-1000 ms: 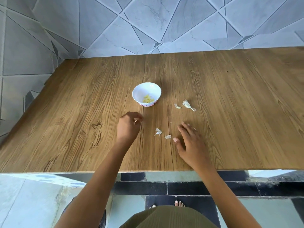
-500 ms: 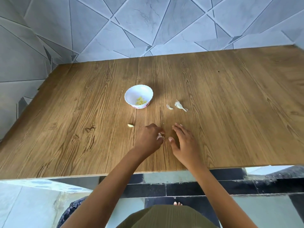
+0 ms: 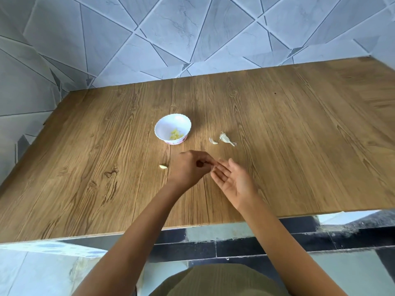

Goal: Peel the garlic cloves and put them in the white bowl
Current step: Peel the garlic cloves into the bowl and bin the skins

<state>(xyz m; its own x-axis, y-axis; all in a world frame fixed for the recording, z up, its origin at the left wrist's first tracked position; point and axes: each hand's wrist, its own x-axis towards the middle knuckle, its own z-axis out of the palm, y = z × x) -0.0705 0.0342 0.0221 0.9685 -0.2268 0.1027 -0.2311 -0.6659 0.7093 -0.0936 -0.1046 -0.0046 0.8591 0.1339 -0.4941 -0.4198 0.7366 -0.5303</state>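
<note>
The white bowl [image 3: 164,127] stands mid-table with several peeled yellowish cloves [image 3: 176,134] inside. One peeled clove [image 3: 163,167] lies on the wood, in front of the bowl and just left of my left hand [image 3: 190,169]. That hand hovers low over the table with its fingers curled and fingertips pinched together. The garlic skins it picked up are hidden in its fingers. Its fingertips meet the fingers of my right hand [image 3: 233,180], which is turned palm up, fingers straight, with nothing visible in it.
A garlic stem remnant with papery skin [image 3: 226,139] and a small curved skin piece [image 3: 213,141] lie right of the bowl. The wooden table [image 3: 299,146] meets a tiled wall at the back and left. Its front edge is close to my body.
My left hand left the peeled clove on the table, moved right and picked up the two skin pieces. My right hand lifted and turned palm up beside it.
</note>
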